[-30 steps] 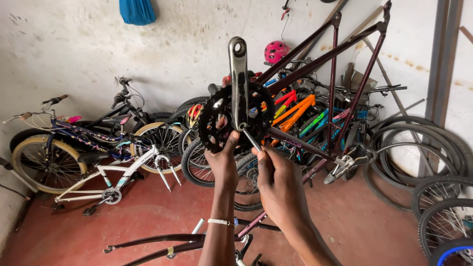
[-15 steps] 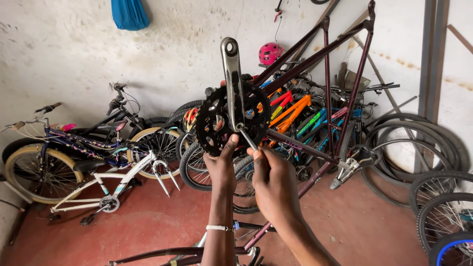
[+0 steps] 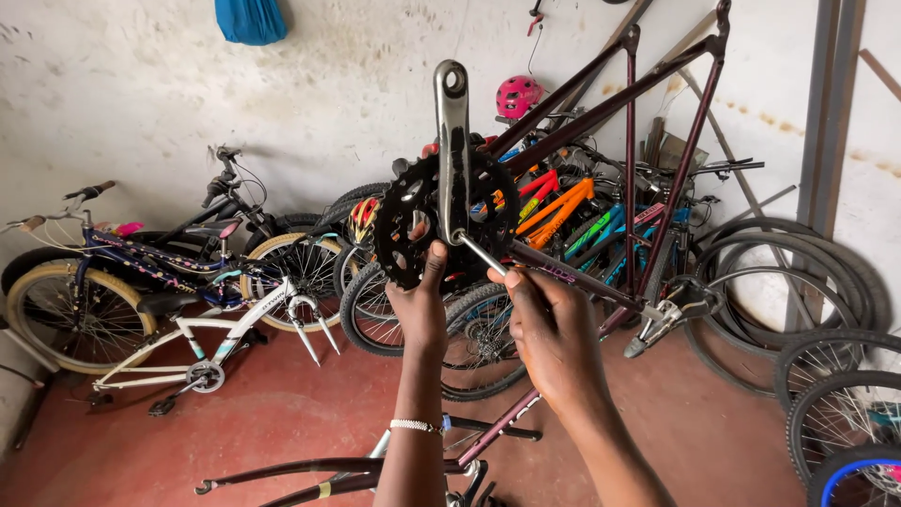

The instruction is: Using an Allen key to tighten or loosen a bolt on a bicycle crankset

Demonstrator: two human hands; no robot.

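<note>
One black toothed chainring crankset with one silver crank arm pointing up, raised before the stacked bicycles. Left hand closed on its lower edge; right hand gripping one thin silver metal tool at its centre. One maroon bicycle frame behind; one pink helmet.

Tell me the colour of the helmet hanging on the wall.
Bright pink helmet, clearest in the head view.

A person's left hand grips the rim of a black toothed chainring with an upright grey metal crank arm, while the right hand holds a slim silver metal tool against its centre. Behind stands a dark maroon bicycle frame, with stacked bicycles against a white wall.
</note>
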